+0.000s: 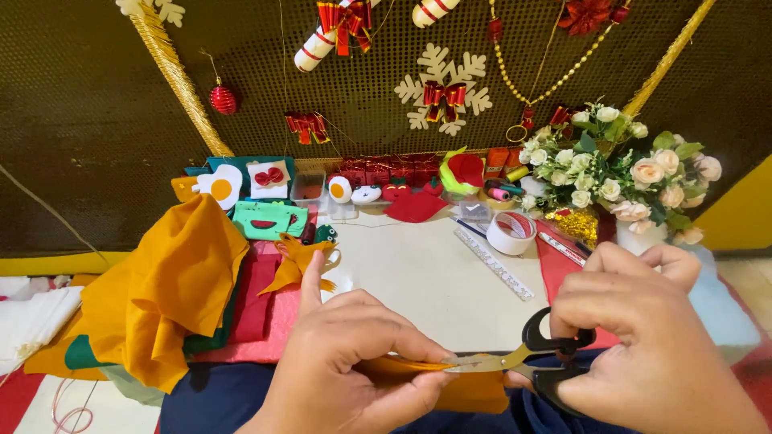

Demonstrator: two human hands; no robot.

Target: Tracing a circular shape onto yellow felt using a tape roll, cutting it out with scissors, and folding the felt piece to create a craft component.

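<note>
Heaped at nine o'clock, a crumpled mustard-yellow felt cloth [173, 289] over red and green layers; above it, finished felt pieces: a white fried-egg shape with orange yolk [219, 186] and a green felt watermelon pouch [269, 219]. Just beside these, a small orange star-like felt cutout [297, 261] on the pale worktable [418, 281].

At six o'clock, the left hand [346, 362], fingers pinched narrowly on a strip of orange felt [422, 378], index finger raised. Meeting that strip from the right, black-handled scissors with gold blades [515, 358], blades nearly shut on the felt edge. At four o'clock, the right hand [651, 337], thumb and fingers through the scissor loops, closed firmly around them.

Behind, toward one o'clock: a clear plastic ruler [492, 264], a white roll of tape [511, 233] and a bouquet of cream artificial roses [623, 173]. Hung at twelve o'clock on the dark mesh wall, a white snowflake ornament with red bow [442, 92].

Cutting judged under way: several felt shapes already done and set aside, this strip only partly trimmed, with much uncut cloth left in the heap.
</note>
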